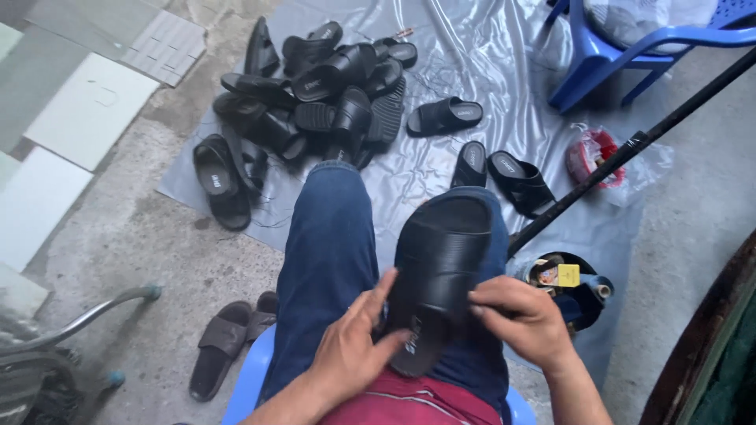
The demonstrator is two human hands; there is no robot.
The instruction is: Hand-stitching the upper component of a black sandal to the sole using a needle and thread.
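Note:
A black slide sandal [438, 267] rests lengthwise on my right thigh, toe pointing away from me. My left hand [354, 342] grips its heel end from the left, thumb raised along the sandal's side. My right hand [524, 319] pinches the right edge of the sandal's strap near the heel. I am seated on a blue plastic stool [246, 382], wearing blue jeans.
A pile of black sandals [315, 86] lies on a grey plastic sheet [488, 55], with loose sandals [504, 177] nearer my knees. A dark pole [630, 149] slants across the right. A round container [571, 287], a blue chair [622, 47] and brown slippers [224, 342] surround me.

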